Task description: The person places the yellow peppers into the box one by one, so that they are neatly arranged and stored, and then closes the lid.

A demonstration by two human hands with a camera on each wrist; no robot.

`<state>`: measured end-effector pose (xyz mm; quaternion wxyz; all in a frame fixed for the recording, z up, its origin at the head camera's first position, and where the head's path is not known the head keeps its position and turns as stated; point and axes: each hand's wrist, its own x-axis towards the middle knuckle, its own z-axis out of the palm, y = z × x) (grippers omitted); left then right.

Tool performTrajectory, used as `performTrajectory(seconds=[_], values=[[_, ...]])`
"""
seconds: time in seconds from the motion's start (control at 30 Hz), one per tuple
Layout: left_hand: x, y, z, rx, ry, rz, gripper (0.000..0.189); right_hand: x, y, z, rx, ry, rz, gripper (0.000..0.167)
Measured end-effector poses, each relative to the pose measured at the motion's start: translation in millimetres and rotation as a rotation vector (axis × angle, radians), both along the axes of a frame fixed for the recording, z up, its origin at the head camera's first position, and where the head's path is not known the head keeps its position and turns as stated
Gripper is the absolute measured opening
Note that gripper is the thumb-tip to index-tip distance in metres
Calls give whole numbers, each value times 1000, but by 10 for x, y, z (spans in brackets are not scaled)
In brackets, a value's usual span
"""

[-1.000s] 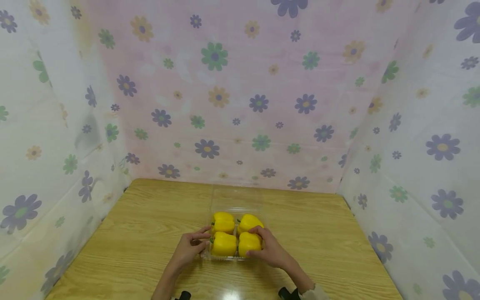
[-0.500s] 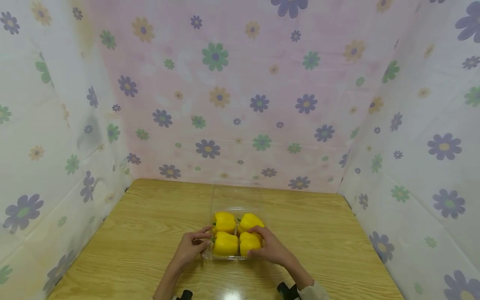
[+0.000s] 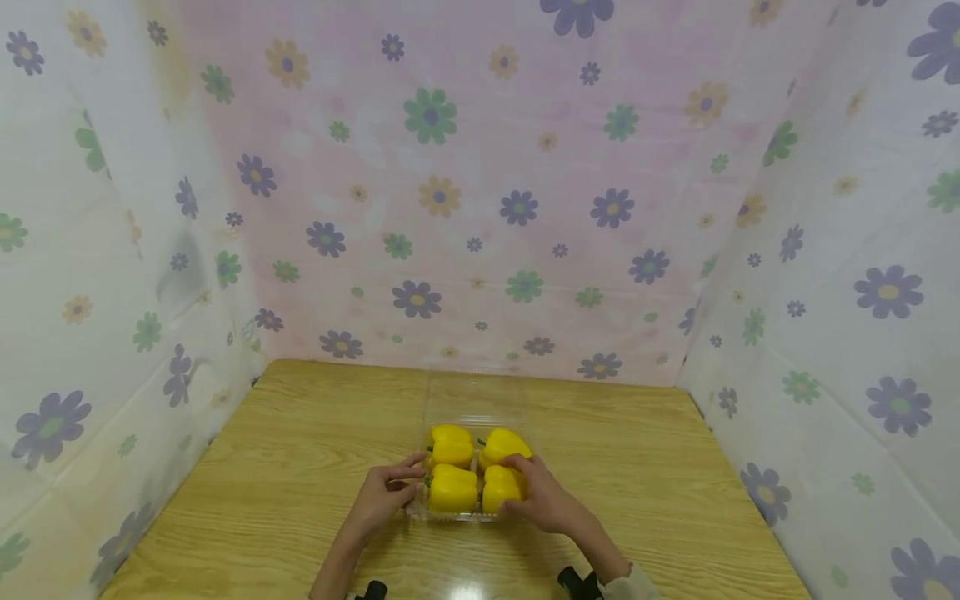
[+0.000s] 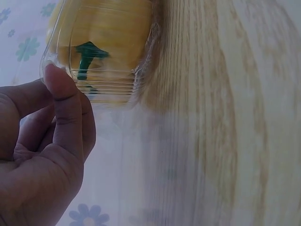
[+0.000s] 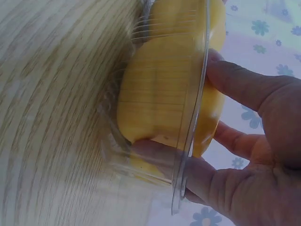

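Observation:
Several yellow bell peppers with green stems sit in a clear plastic clamshell box, its lid folded back behind them. My left hand (image 3: 382,497) pinches the box's left rim; in the left wrist view the thumb (image 4: 61,82) lies at the rim of the box (image 4: 113,87), beside a pepper's green stem (image 4: 87,59). My right hand (image 3: 547,497) grips the front right bell pepper (image 3: 501,488), thumb at its near side and fingers over its far side. From the right wrist, one finger shows through the clear wall against that pepper (image 5: 155,89). The box's underside is hidden.
The box's lid (image 3: 476,398) lies toward the back of the wood-grain table (image 3: 637,467). Flower-patterned sheets (image 3: 480,167) enclose the back and both sides of the table. Black straps with cameras (image 3: 577,582) are on the wrists.

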<state>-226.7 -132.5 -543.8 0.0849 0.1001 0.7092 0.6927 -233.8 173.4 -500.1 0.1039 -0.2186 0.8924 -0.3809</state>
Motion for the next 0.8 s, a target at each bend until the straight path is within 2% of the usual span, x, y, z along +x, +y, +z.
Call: performTrajectory(seconds=[0.27, 0.47, 0.8], values=[[6, -5, -5, 12, -9, -6, 30, -43, 48, -60, -40, -31, 41, 56], [27, 13, 1, 10, -7, 5, 30, -48, 101, -74, -72, -52, 53, 48], [18, 6, 8, 13, -1, 2, 31, -84, 172, -117, -212, -124, 97, 42]])
